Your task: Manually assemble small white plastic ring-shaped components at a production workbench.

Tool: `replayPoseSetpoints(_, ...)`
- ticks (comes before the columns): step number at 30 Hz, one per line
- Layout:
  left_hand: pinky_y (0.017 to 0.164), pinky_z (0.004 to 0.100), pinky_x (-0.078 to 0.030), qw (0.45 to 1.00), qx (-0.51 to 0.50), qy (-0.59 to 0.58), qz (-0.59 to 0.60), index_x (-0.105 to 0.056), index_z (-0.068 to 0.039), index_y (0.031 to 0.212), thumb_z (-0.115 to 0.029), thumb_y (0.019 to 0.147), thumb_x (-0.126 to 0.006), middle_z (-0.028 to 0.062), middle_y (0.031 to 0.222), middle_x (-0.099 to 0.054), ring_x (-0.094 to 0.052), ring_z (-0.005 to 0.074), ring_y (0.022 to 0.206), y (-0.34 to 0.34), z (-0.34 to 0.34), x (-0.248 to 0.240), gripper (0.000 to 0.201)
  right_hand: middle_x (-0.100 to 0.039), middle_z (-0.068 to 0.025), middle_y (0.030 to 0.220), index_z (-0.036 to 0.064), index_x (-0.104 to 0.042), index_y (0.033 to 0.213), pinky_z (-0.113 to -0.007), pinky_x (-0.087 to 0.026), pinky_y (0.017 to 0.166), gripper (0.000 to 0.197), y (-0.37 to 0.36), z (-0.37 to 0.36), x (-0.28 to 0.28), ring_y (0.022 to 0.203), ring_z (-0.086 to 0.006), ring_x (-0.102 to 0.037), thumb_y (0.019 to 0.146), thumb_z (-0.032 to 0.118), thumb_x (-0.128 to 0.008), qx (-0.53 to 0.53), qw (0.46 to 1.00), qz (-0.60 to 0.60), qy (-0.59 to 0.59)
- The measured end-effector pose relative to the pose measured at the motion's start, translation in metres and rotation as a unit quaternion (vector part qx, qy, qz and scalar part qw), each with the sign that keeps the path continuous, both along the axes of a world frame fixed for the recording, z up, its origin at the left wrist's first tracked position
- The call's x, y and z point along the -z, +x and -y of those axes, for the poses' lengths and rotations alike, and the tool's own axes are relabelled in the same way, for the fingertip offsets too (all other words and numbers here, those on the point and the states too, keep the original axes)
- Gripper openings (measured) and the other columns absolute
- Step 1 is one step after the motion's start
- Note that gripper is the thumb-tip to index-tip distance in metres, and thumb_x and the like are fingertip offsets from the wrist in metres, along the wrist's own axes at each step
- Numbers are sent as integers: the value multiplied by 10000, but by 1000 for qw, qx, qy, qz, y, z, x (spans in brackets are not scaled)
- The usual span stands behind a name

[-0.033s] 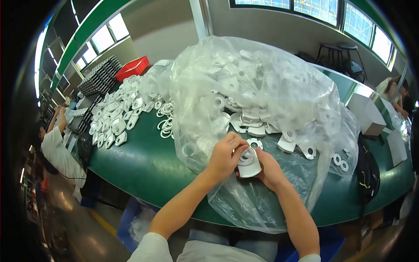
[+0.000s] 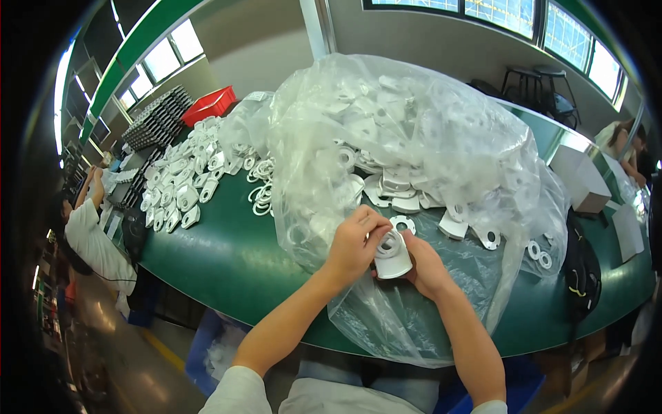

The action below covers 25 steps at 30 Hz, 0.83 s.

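Observation:
My right hand (image 2: 426, 268) grips a white plastic part (image 2: 394, 266) with a flat, rounded lower end, held above the clear plastic sheeting. At the part's upper end my left hand (image 2: 352, 243) pinches a white ring (image 2: 388, 244) with thumb and fingertips; the ring lies against the part around its round opening. Some of the fingers behind the part are hidden. Just beyond my hands, a loose white part with a round hole (image 2: 403, 223) lies on the table.
A big clear plastic bag (image 2: 427, 138) of white parts covers the middle of the green table (image 2: 207, 255). Further left lie a heap of similar parts (image 2: 186, 196), white rings (image 2: 262, 198) and a red bin (image 2: 210, 105). A box (image 2: 579, 179) stands right. Another person (image 2: 96, 234) works far left.
The ring looked tilted at the part's opening before and now sits flatter around it. Both hands have barely moved.

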<state>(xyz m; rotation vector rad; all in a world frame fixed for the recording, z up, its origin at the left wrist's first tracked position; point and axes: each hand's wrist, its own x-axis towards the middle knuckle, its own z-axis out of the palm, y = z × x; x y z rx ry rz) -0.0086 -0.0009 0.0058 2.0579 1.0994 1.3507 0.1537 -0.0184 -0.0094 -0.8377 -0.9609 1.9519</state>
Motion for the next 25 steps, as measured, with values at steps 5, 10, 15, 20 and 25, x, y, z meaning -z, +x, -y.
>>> replayPoseSetpoints(5, 553, 301, -406, 999, -31, -28, 15, -642, -8, 858, -33, 821, -609, 88, 764, -552, -541, 206, 638, -2, -2, 3, 56, -600, -160, 1091, -34, -465, 1201, -410, -550, 785, 465, -2, -1, 1, 897, -300, -648, 1011, 335, -256, -9, 1000, 7, 2)
replayPoseSetpoints(10, 524, 242, -375, 999, -43, -30, 13, -656, -15, 852, -12, 819, -614, 42, 765, -567, -515, 113, 623, 1, -2, 7, 53, -596, -163, 1099, -38, -459, 1203, -409, -551, 789, 458, -2, -1, 2, 913, -295, -646, 1010, 330, -266, -27, 1000, -1, 12)
replayPoseSetpoints(15, 524, 243, -379, 999, -41, -22, -2, -659, -15, 856, -19, 816, -625, 49, 756, -560, -518, 117, 623, 4, 0, 10, 53, -603, -117, 1077, -27, -467, 1211, -364, -550, 797, 403, -1, 0, 7, 915, -216, -642, 994, 299, -368, -8, 1000, -19, 0)
replayPoseSetpoints(20, 538, 272, -403, 998, -57, 25, -23, -651, -9, 872, -15, 809, -627, 79, 758, -555, -538, 175, 625, 5, 1, 13, 68, -608, -120, 1070, -31, -440, 1251, -333, -544, 791, 356, -2, 1, 5, 910, -209, -645, 939, 139, -454, 4, 1000, 7, 28)
replayPoseSetpoints(25, 581, 293, -430, 997, -66, 3, -50, -645, -5, 895, -26, 810, -631, 92, 781, -568, -564, 202, 673, 2, 1, 11, 89, -579, -149, 1151, -24, -338, 1343, -325, -526, 842, 502, -1, -1, 8, 1024, -263, -618, 874, 27, -506, -50, 997, 9, 64)
